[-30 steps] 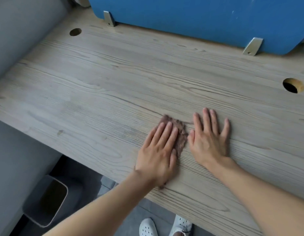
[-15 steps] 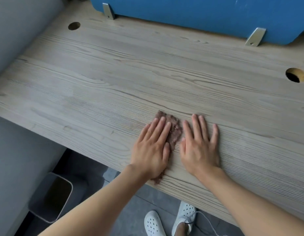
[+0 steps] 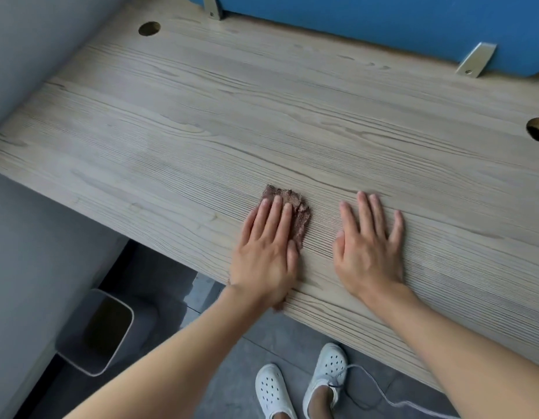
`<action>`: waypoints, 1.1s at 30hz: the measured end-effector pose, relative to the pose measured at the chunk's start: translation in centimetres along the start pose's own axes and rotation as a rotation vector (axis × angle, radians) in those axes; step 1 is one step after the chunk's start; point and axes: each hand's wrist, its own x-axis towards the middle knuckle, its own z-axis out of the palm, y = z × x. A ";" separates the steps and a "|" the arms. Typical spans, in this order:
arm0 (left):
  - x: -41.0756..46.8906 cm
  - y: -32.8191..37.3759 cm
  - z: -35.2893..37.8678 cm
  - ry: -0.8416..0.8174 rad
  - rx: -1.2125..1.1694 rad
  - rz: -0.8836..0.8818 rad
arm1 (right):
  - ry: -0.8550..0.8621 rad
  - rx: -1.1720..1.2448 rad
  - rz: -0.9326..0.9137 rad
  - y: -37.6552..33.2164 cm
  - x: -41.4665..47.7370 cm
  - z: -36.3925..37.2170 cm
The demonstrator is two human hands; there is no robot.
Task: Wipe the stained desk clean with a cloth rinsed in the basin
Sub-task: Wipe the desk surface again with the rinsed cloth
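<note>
Office: desk (image 3: pixel 201 122) w/ blue divider (image 3: pixel 383 22)

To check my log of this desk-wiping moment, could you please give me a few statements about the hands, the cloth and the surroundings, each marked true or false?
1. The left hand presses flat on the brown cloth. True.
2. The right hand lies on the cloth too. False: it rests flat on the bare desk, apart from the cloth.
3. The bin stands on the desk. False: it stands on the floor, below the desk's left end.
4. A blue partition stands along the desk's far edge. True.
</note>
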 end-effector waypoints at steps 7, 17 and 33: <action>0.9 -3.8 -0.6 -0.031 -0.012 0.088 | -0.048 0.001 0.067 -2.7 2.6 -1.2; 1.9 -6.2 -0.8 -0.032 -0.016 0.115 | -0.063 -0.026 0.055 -3.2 2.6 -0.1; 4.5 -4.8 -1.1 -0.022 0.018 -0.011 | -0.059 -0.043 0.078 -1.2 7.1 -0.1</action>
